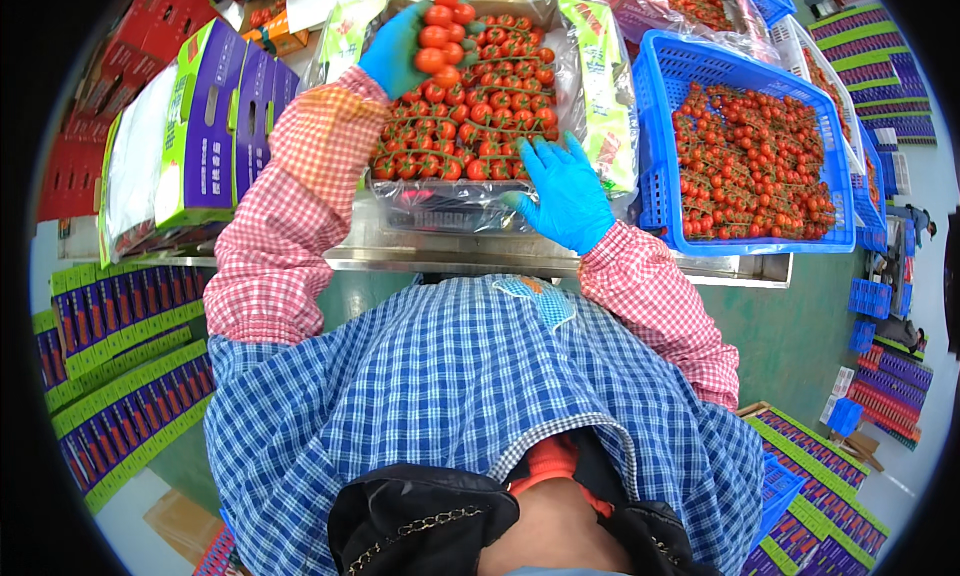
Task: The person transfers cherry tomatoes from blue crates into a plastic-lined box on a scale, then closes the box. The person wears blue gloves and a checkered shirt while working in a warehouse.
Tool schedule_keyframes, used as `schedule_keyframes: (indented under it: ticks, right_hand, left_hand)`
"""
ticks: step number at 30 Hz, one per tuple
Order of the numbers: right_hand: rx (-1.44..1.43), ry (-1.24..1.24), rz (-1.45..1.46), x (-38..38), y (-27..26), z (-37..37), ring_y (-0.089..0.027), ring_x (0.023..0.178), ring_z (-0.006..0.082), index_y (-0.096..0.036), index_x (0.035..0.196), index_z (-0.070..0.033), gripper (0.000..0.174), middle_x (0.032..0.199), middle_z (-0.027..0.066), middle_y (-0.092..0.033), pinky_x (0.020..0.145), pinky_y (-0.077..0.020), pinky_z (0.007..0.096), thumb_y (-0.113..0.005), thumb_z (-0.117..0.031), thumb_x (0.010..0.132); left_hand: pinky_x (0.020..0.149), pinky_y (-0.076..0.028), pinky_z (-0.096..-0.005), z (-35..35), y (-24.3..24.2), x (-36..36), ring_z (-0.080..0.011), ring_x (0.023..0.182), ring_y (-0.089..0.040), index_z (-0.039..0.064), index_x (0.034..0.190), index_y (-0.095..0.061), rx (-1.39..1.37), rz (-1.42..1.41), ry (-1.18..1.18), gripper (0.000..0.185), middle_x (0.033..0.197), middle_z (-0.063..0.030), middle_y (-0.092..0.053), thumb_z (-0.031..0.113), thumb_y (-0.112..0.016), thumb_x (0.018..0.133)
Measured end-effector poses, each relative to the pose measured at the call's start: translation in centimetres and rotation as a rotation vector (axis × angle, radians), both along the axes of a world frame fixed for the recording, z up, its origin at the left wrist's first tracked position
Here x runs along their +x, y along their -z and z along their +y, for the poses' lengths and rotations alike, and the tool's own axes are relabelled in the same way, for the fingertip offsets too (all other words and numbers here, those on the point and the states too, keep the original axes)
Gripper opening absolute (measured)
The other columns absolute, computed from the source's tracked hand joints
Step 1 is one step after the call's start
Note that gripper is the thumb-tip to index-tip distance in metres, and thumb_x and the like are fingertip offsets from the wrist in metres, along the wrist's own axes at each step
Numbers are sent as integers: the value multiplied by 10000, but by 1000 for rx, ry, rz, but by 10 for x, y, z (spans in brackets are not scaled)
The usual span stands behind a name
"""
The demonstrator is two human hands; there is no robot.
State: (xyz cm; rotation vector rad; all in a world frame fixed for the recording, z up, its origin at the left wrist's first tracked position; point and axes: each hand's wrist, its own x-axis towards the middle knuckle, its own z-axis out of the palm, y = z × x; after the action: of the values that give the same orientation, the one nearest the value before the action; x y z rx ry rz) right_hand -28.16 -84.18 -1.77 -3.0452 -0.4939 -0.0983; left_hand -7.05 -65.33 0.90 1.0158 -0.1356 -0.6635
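My left hand point(401, 48), in a blue glove, grips a truss of cherry tomatoes point(444, 35) above the far left part of a lined carton. Rows of cherry tomatoes on green stems point(480, 118) fill most of that carton point(589, 65), which has green printed flaps and a clear plastic liner point(450, 201) draped over its near edge. My right hand point(566, 189), also gloved in blue, rests with fingers apart at the carton's near right corner. Its fingertips touch or hover just over the tomatoes there; which one, I cannot tell.
A blue plastic crate point(750, 242) heaped with cherry tomatoes stands right of the carton. On the left are purple and green cartons point(217, 118). The metal table's front edge point(450, 261) runs before me. Stacked cartons point(135, 306) stand on the floor at the left.
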Motion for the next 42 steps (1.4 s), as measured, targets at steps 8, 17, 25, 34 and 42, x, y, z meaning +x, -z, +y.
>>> schedule_keyframes:
  ticks: [8, 17, 25, 34, 42]
  right_hand:
    - [641, -60, -250, -17, -20, -43, -473, 1125, 335, -438, 1285, -93, 494, 1343, 162, -388, 919, -405, 397, -571, -152, 813]
    - [309, 874, -609, -48, 11, -278, -511, 1074, 303, -460, 1241, -45, 488, 1184, 175, -522, 895, -422, 384, -577, -95, 770]
    - [-58, 686, 299, -12, 46, -439, -494, 1103, 289, -473, 1240, -111, 466, 1243, 106, -493, 910, -427, 397, -568, -105, 784]
    - [647, 365, 570, 12, 2, -498, -617, 823, 171, -647, 955, -28, 247, 892, 83, -659, 774, -487, 322, -660, -169, 751]
    - [695, 300, 289, -23, -37, -498, -620, 804, 241, -633, 996, -49, 304, 905, 77, -645, 718, -502, 368, -605, -268, 787]
  left_hand:
    - [661, -499, -351, -132, 33, 64, -180, 748, -564, 30, 1150, -504, 784, -448, -13, 447, 903, -90, -587, 286, -622, 803]
    - [865, -426, -463, -161, 65, 89, -383, 1036, -504, 74, 1250, -459, 1307, -1465, 371, 534, 1142, -225, -513, 286, -562, 770]
    - [776, -478, -297, -166, -12, 83, -206, 858, -627, 125, 1097, -614, 1003, -1323, -304, 279, 985, -98, -654, 211, -532, 844]
    - [926, -421, -380, -438, 4, -95, -279, 1128, -495, 138, 1388, -269, 488, -1553, 544, 756, 1225, -175, -502, 266, -664, 756]
    - [572, -448, -191, -486, 21, -81, -93, 820, -599, 128, 1234, -491, 334, -221, 953, 481, 1016, -66, -622, 414, -539, 851]
